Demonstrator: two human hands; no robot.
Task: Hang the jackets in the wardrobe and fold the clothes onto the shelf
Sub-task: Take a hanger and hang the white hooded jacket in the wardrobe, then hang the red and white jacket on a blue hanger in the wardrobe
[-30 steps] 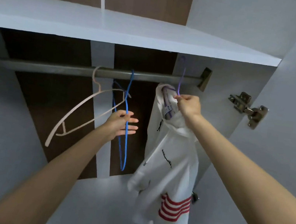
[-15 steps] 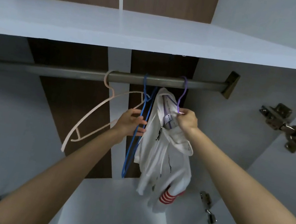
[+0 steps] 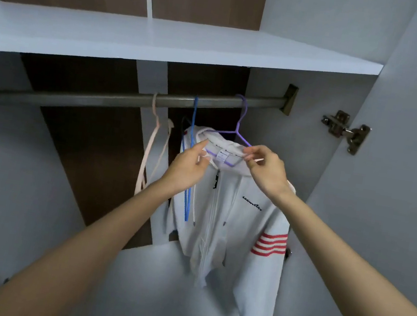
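A white zip hoodie jacket (image 3: 231, 216) with red sleeve stripes hangs on a purple hanger (image 3: 238, 124), whose hook sits over the metal rail (image 3: 102, 98) of the wardrobe. My left hand (image 3: 189, 167) pinches the left side of the jacket's collar. At the right side of the collar, by the hanger's shoulder, my right hand (image 3: 267, 170) pinches the fabric. The jacket faces me with its zip closed.
A blue hanger (image 3: 188, 171) and a pale pink hanger (image 3: 150, 148) hang bare on the rail left of the jacket. A white shelf (image 3: 165, 41) runs above the rail. The open door on the right carries a metal hinge (image 3: 347, 130).
The purple hanger's hook now sits on the rail. My left hand left the blue hanger and took the jacket's collar. The jacket has turned to face me and spread out.
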